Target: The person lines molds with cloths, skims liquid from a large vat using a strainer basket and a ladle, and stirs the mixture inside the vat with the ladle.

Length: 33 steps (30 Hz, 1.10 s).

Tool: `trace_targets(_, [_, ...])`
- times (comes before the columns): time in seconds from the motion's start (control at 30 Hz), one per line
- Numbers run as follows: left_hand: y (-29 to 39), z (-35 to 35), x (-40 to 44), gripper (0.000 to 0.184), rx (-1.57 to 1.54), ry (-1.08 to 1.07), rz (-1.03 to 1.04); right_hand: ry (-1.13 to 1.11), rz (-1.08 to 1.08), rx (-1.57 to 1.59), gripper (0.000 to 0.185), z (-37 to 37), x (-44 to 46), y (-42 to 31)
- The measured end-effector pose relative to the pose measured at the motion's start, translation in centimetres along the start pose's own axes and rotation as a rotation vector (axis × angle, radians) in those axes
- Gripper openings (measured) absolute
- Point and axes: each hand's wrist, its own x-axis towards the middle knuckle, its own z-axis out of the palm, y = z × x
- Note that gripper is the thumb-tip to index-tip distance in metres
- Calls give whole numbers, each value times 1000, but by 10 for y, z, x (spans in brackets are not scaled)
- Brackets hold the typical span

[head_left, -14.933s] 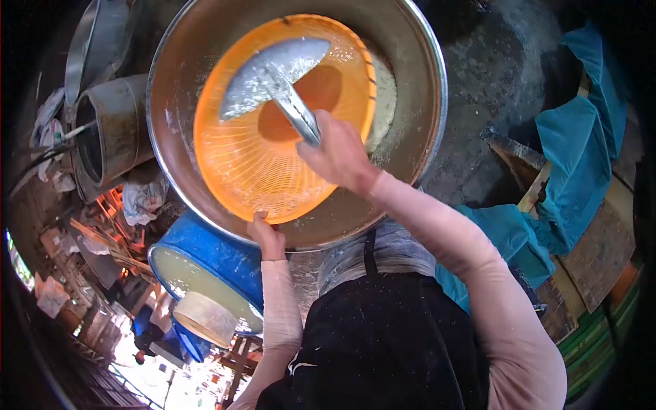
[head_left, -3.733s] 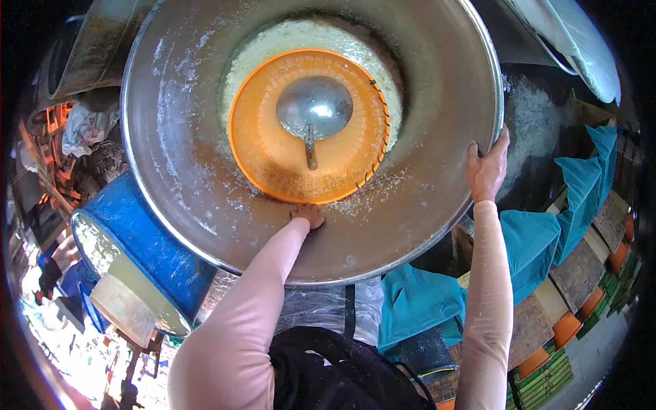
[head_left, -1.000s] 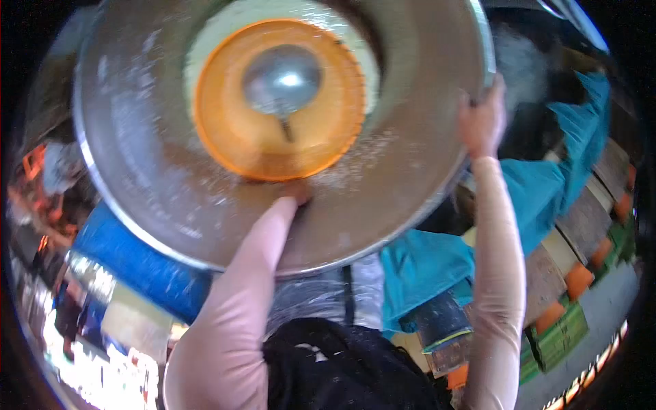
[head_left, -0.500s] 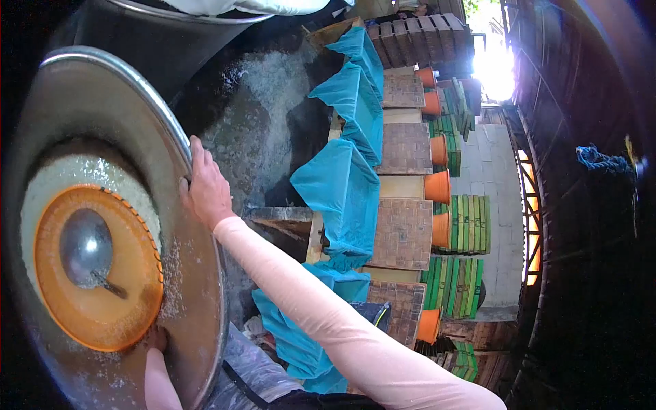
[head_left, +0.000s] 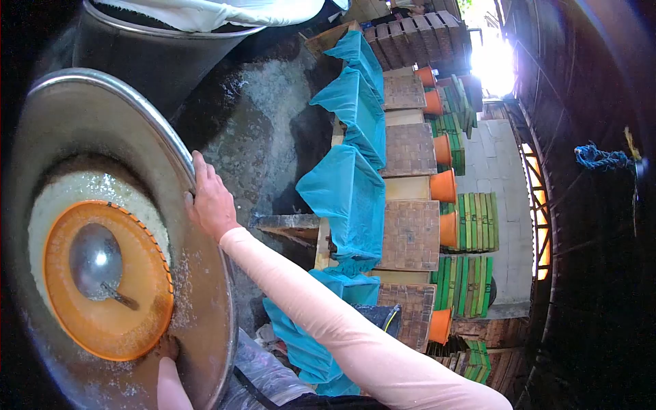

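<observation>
On the left stands a large metal vat (head_left: 201, 307) holding wet, whitish curd-like stuff (head_left: 42, 205). An orange basket (head_left: 140, 328) sits in it, with a round metal ladle (head_left: 96, 256) lying inside the basket. My right hand (head_left: 213, 201) grips the vat's rim at its right side, thumb on the inner face. My left hand (head_left: 168, 347) is inside the vat at the basket's lower edge; its fingers are partly hidden and too dark to make out.
Teal cloths (head_left: 352, 198) drape over a row of boxes beyond the vat. Woven panels (head_left: 410, 236), orange tubs (head_left: 443, 186) and green slatted frames (head_left: 475, 222) stand behind. Another metal vat (head_left: 157, 51) with white cloth (head_left: 225, 14) is at the upper left. The floor (head_left: 256, 137) looks wet.
The view has swung right, so the vat now appears at the left. Earlier my right hand held the ladle over the raised basket; since then the ladle was let go into it and that hand took the rim.
</observation>
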Motion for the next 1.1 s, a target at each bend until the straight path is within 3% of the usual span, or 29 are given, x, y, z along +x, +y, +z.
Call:
trace_targets(0.07, [16, -17, -14, 58, -20, -91, -154, -13, 4, 3, 79, -1, 0, 1])
trace_targets(0.2, [22, -26, -25, 59, 77, -69, -87, -16, 14, 1, 78, 0, 0, 1])
trace_targets(0.3, [29, -31, -31, 58, -42, -31, -161, 1, 1, 8, 78, 0, 0, 2])
trace_targets(0.4, [13, -12, -11, 57, 14, -56, -47, -22, 34, 12, 79, -1, -2, 1])
trace_targets(0.47, [-19, 23, 24, 56, 31, 35, 32, 0, 3, 13, 78, -1, -1, 2])
trace_targets(0.57, [63, -80, -82, 55, -59, -55, -45, -16, 26, 10, 78, 1, -1, 3])
trace_targets(0.63, [17, -25, -24, 57, 53, -113, -3, -18, 46, 12, 79, 0, -1, 2])
trace_targets(0.67, [4, -8, -9, 58, -85, -27, 40, -31, 43, 5, 79, -1, -1, 2])
trace_targets(0.73, [-1, -15, -5, 59, -201, 53, 91, -2, 48, -1, 80, 5, 0, 5])
trace_targets(0.8, [15, -16, -11, 62, -102, -16, -64, 26, 49, -14, 80, 6, 1, 7])
trace_targets(1.1, [-5, -13, -2, 62, -73, 27, 43, 34, 37, -37, 77, 9, 2, 7])
